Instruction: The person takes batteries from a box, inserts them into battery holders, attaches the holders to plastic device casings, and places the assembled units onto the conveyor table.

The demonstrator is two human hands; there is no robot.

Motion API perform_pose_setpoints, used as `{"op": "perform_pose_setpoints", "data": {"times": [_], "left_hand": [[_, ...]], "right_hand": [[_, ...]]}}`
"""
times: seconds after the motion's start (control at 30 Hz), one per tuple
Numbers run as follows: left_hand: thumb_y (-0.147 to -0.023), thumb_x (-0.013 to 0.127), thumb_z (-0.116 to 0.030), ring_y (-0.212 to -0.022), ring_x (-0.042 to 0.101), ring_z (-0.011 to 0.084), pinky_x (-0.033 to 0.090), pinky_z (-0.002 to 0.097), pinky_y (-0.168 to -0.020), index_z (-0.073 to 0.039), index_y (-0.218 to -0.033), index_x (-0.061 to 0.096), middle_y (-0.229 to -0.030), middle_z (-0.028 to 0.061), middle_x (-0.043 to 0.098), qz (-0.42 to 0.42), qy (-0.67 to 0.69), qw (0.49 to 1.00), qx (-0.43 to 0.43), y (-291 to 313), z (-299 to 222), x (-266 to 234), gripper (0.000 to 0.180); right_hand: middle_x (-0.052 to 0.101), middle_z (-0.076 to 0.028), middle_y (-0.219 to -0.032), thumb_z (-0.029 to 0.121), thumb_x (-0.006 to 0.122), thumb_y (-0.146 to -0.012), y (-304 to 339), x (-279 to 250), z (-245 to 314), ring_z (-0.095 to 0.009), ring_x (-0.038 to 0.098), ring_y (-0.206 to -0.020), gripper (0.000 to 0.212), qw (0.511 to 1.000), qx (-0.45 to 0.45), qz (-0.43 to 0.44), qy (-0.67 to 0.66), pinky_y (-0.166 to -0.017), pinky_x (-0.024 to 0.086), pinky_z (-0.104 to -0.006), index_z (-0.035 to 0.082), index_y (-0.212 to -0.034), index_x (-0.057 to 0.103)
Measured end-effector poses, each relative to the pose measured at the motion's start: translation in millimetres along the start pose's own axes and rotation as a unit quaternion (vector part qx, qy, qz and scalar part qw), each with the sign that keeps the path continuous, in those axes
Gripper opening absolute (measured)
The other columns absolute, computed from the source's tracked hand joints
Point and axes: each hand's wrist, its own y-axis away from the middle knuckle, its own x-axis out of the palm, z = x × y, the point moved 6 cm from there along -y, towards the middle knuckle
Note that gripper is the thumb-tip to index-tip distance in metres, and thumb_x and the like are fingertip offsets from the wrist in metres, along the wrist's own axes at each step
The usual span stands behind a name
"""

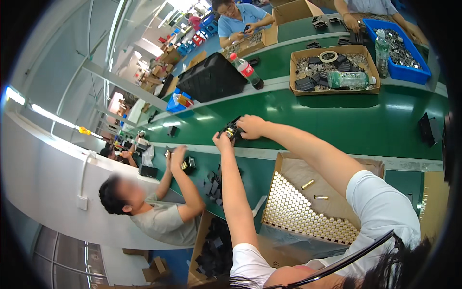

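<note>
Over the green conveyor belt I hold a small black plastic case [231, 131] with shiny gold-coloured parts showing inside. My left hand [223, 141] grips its near left side, fingers closed round it. From the right, my right hand [251, 126] closes on its other side, the fingertips partly hidden. Below my right forearm is a cardboard box [278, 166] with rows of upright gold-sided cylinders [301, 214], which look like batteries. Two loose ones, one a gold cylinder [308, 184], lie on the box's brown paper. Left of my left forearm lies a pile of black plastic pieces [211, 187].
Close on the left, a co-worker [166, 212] handles a similar case. Beyond the belt are a black crate [211, 77], a cola bottle [248, 71], a carton of parts [335, 91] and a blue tray [409, 74]. Another person [243, 21] sits opposite. A black part [428, 130] rests at right.
</note>
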Motion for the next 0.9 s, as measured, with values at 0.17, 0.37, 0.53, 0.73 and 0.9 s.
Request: {"op": "perform_pose_setpoints", "data": {"times": [0.17, 0.37, 0.53, 0.73, 0.9], "left_hand": [[-0.087, 0.069, -0.008, -0.095, 0.062, 0.0311, 0.057, 0.042, -0.072, -0.01, -0.136, 0.038, -0.125, 0.0236, 0.051, -0.007, 0.029, 0.999, -0.015, 0, 7, -5, 0.058], [-0.086, 0.075, -0.008, -0.095, 0.063, 0.0304, 0.056, 0.0396, -0.07, -0.011, -0.134, 0.039, -0.124, 0.0218, 0.052, 0.003, 0.05, 0.998, -0.023, -9, 11, -13, 0.06], [-0.087, 0.074, -0.007, -0.095, 0.063, 0.0303, 0.055, 0.0387, -0.07, -0.01, -0.134, 0.04, -0.125, 0.0213, 0.052, 0.026, 0.064, 0.997, -0.04, -10, 19, -13, 0.058], [-0.09, 0.069, -0.005, -0.093, 0.063, 0.0277, 0.056, 0.0344, -0.068, -0.008, -0.137, 0.038, -0.123, 0.0219, 0.053, 0.072, 0.063, 0.994, -0.053, 25, 9, 21, 0.057], [-0.092, 0.062, -0.004, -0.1, 0.062, 0.0316, 0.056, 0.0389, -0.073, -0.011, -0.137, 0.039, -0.127, 0.0235, 0.052, 0.147, 0.02, 0.987, -0.064, 64, 10, 76, 0.051]], "right_hand": [[0.067, -0.011, -0.099, 0.028, 0.066, -0.084, 12, 20, -13, -0.033, 0.065, -0.089, 0.022, 0.991, -0.063, 0.087, 0.075, -0.079, 0.055, -0.0432, 0.01, -0.097, 0.066], [0.072, -0.012, -0.094, 0.016, 0.068, -0.083, 30, -16, -39, -0.034, 0.067, -0.08, 0.013, 0.973, -0.088, 0.203, 0.071, -0.072, 0.055, -0.0437, 0.008, -0.093, 0.068], [0.066, -0.014, -0.095, 0.017, 0.065, -0.089, 108, -93, -59, -0.037, 0.064, -0.082, 0.012, 0.944, -0.069, 0.318, 0.052, -0.074, 0.053, -0.045, 0.007, -0.094, 0.06], [0.07, -0.014, -0.079, 0.014, 0.066, -0.082, 225, -235, -60, -0.037, 0.064, -0.073, 0.01, 0.871, -0.02, 0.479, 0.108, -0.068, 0.052, -0.0457, 0.006, -0.077, 0.065], [0.071, -0.011, -0.074, 0.028, 0.067, -0.083, 215, -289, -36, -0.03, 0.061, -0.06, 0.025, 0.835, 0.083, 0.543, 0.042, -0.064, 0.053, -0.0435, 0.005, -0.077, 0.072]]}}
